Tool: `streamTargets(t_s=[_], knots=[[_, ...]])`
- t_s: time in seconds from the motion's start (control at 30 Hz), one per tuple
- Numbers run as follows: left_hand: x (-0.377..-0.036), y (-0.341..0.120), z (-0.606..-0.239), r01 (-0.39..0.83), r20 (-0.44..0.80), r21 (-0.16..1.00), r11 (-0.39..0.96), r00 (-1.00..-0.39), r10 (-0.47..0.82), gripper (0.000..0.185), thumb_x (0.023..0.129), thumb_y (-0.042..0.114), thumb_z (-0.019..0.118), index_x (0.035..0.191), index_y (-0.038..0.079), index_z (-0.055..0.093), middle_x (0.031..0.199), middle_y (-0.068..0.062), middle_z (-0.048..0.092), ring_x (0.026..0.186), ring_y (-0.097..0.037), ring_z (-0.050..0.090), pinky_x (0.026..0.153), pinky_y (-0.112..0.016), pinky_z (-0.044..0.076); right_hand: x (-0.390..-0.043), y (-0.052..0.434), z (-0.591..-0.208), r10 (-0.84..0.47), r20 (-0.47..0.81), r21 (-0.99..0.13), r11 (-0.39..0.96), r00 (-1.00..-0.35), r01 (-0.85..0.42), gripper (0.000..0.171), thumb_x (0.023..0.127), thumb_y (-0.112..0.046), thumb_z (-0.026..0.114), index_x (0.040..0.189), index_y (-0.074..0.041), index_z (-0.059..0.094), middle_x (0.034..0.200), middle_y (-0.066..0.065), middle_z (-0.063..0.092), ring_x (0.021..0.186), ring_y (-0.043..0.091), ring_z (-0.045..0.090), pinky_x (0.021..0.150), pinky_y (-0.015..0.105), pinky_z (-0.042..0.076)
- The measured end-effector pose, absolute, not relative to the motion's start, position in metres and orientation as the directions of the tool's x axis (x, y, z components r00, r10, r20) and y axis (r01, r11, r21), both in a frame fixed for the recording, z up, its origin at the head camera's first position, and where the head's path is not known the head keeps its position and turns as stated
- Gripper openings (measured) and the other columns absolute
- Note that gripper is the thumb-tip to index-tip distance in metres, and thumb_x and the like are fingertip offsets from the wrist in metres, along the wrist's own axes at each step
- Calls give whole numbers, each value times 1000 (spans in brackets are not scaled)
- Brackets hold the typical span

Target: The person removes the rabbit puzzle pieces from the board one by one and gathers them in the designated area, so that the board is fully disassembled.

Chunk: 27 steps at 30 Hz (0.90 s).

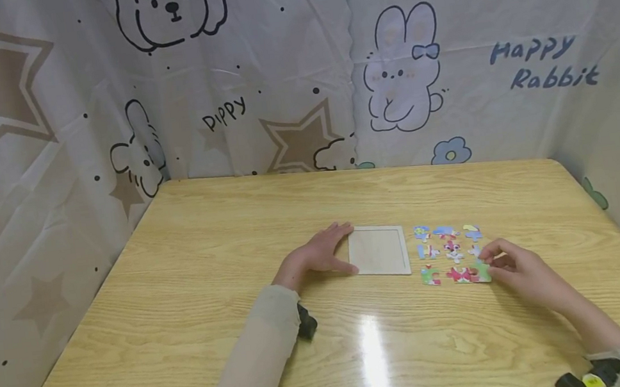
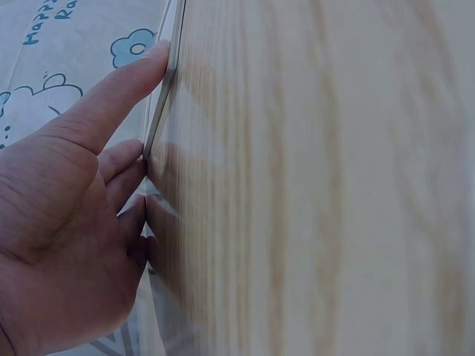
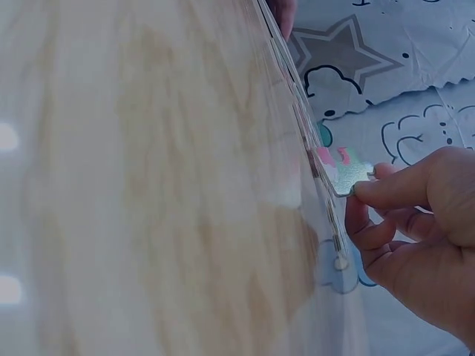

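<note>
A square, pale wooden puzzle tray (image 1: 377, 250) with a raised rim lies flat on the table. My left hand (image 1: 325, 251) rests at its left side, thumb and fingers spread, the thumb at the near corner and the fingertips at the far one. Right of the tray, several colourful jigsaw pieces lie in loose rows, with a pink animal face on the middle piece (image 1: 453, 251). Between thumb and fingertips, my right hand (image 1: 519, 271) pinches a green corner puzzle piece (image 3: 350, 174) with a pink and red edge. That piece is tilted up in the right wrist view.
The wood-grain table (image 1: 206, 245) reaches back to a printed cloth backdrop (image 1: 280, 48) with rabbits and stars. A strip of glare lies on the table in front of the tray. Dark wrist devices (image 1: 590, 376) sit by both sleeves.
</note>
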<state>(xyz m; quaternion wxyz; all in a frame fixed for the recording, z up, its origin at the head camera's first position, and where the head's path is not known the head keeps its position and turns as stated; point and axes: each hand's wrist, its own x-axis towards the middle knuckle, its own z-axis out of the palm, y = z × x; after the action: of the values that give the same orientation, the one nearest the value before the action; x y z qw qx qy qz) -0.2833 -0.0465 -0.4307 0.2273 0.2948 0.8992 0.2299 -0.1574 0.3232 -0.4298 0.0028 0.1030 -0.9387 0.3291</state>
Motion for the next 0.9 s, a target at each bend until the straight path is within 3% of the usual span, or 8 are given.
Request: streamTargets(t_s=[0.6,0.9], knots=[[-283,-48,-430,422,-279,548,722,-722,633,93,80,42,71,151,18,17,159,-2,11,147,-22,3,120,-43,10,-150,339,-432,-172,47,-623,765,-984,-164,19,90,-1,57,108,-6,54,108,11,58,85,-13,50,69,14,49],[-283,-47,-431,418,-273,567,710,-717,641,93,80,41,71,151,17,17,159,-1,11,147,-21,1,120,-43,8,-156,345,-435,-215,38,-605,773,-976,-194,20,89,2,56,109,-2,53,99,9,57,77,-2,48,63,16,44]])
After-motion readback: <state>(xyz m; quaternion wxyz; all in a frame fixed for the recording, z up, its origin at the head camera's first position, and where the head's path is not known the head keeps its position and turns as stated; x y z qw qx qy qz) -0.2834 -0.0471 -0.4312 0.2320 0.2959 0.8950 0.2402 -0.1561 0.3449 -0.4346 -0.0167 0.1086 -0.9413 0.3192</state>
